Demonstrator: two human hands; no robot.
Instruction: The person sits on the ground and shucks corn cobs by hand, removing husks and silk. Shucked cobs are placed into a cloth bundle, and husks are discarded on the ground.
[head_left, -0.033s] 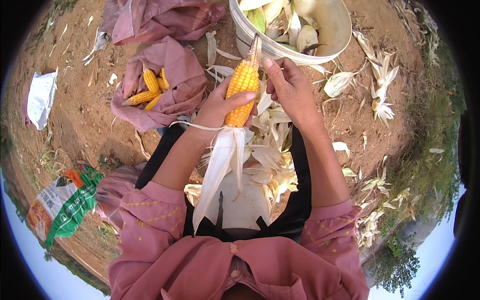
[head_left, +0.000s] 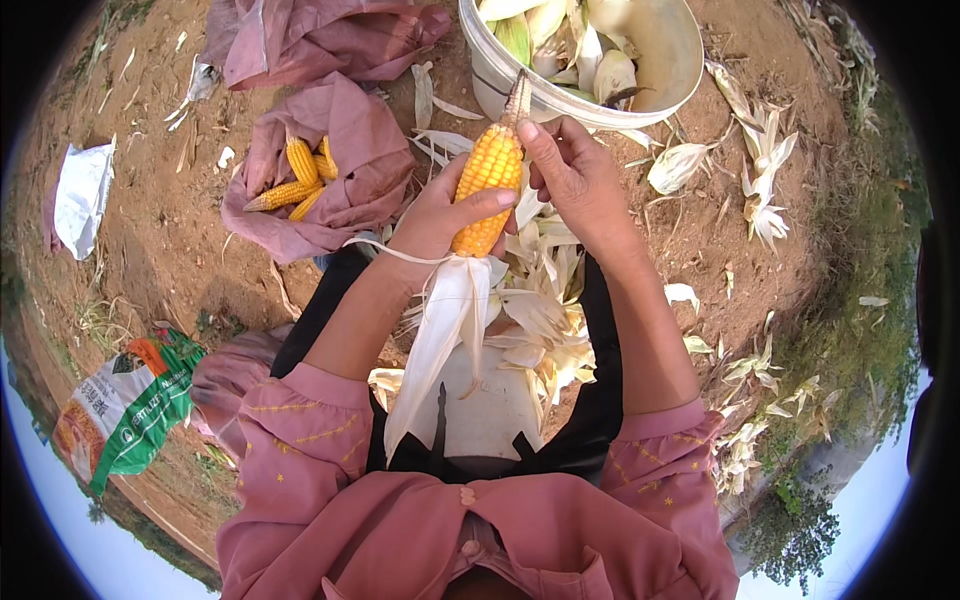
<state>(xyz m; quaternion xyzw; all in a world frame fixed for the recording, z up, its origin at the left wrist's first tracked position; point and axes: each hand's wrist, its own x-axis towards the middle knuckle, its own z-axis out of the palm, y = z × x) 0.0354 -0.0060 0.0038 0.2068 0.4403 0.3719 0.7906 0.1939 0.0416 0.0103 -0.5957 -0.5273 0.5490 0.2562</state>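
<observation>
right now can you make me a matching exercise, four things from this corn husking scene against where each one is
Things:
1. corn cob
2. white bucket
3. husked cobs
4. printed sack

Places:
A. on the dirt at the person's left
B. held in both hands
C. on the pink cloth
D. ahead of the hands, holding unhusked ears

Pairs: 1-B, 2-D, 3-C, 4-A

Bright even daylight, soft shadows, sharp centre, strong fisheye bending, black corners at rim

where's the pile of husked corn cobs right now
In the head view the husked cobs lie upper left on a mauve cloth on the dirt, left of the left hand and the white bucket.
</observation>
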